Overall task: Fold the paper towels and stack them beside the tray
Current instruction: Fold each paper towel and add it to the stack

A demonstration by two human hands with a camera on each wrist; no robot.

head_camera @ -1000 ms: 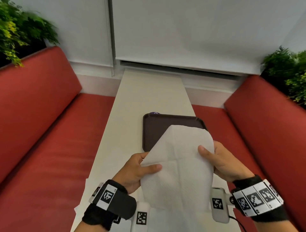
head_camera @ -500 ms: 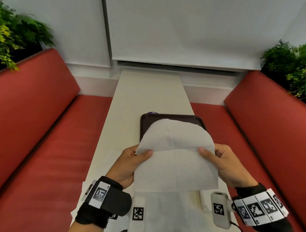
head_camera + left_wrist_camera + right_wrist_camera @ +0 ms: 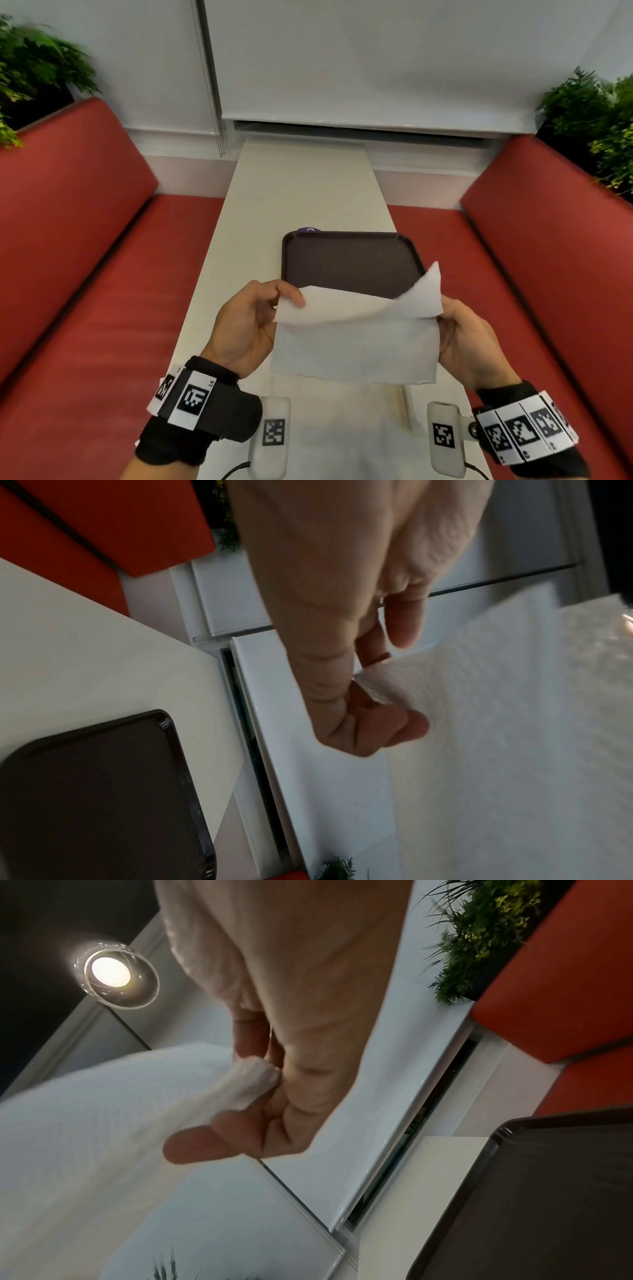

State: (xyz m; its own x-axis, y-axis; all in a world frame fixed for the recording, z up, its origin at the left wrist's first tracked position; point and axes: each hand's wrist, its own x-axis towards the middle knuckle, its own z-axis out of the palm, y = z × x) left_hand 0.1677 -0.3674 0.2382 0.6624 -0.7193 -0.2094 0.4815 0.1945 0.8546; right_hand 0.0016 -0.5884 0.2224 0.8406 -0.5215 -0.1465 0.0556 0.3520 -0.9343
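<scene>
Above the tray (image 3: 346, 260), paper towel (image 3: 356, 346) now folded lower, pinched in both grips: left hand (image 3: 246, 325), right hand (image 3: 469, 335).

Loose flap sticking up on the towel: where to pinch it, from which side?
Pinch the paper towel at the raised corner flap, from the right, where the right hand already grips that edge. It stands free above the tray; the left hand holds the opposite edge.

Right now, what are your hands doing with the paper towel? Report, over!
Left hand and right hand pinch the paper towel by opposite edges, in the air. Towel half folded, one corner flapping up. Tray just behind, nothing in the way.
</scene>
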